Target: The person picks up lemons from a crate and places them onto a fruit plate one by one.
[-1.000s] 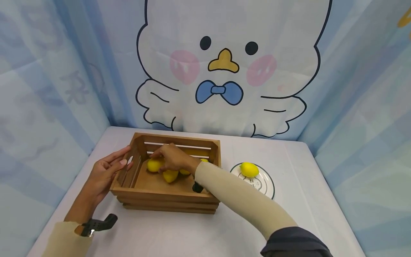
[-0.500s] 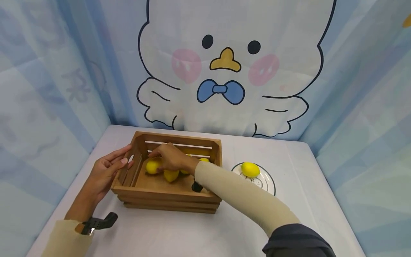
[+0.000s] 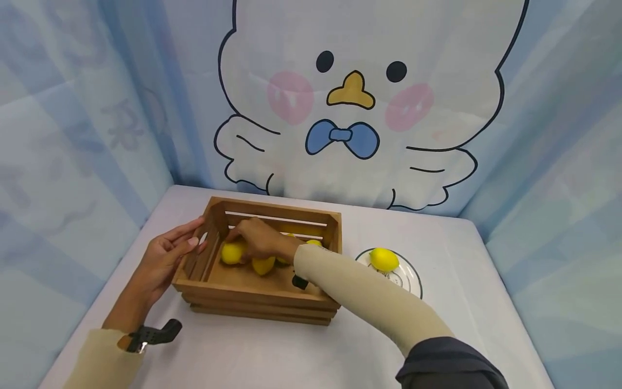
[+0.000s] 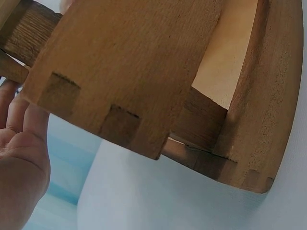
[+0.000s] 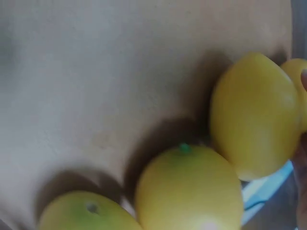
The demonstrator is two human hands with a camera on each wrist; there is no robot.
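Observation:
A slatted wooden crate [image 3: 262, 296] stands on the table with several yellow lemons inside. Deep in the crate, my right hand [image 3: 259, 239] bends its fingers and thumb around the leftmost lemon [image 3: 233, 253]. Close by its thumb lies another lemon [image 3: 263, 265]. In the right wrist view, the gripped lemon [image 5: 293, 91] shows at the right edge, partly behind a larger-looking lemon [image 5: 256, 117]. My left hand [image 3: 162, 260] rests its fairly straight fingers against the crate's left end, beside the handle slot. The left wrist view shows that end wall [image 4: 120, 62] close up.
Right of the crate is a white plate [image 3: 414, 275] with a dark rim, bearing one lemon [image 3: 384, 260]. My right forearm [image 3: 369, 292] passes over the crate's right front corner. Printed curtains [image 3: 350, 178] hang behind and at both sides of the white-covered table [image 3: 272, 356].
The head view has shifted slightly, moving the scene rightward. The leftmost lemon has moved a little toward the crate's left end with my right hand at it. My left hand keeps its place.

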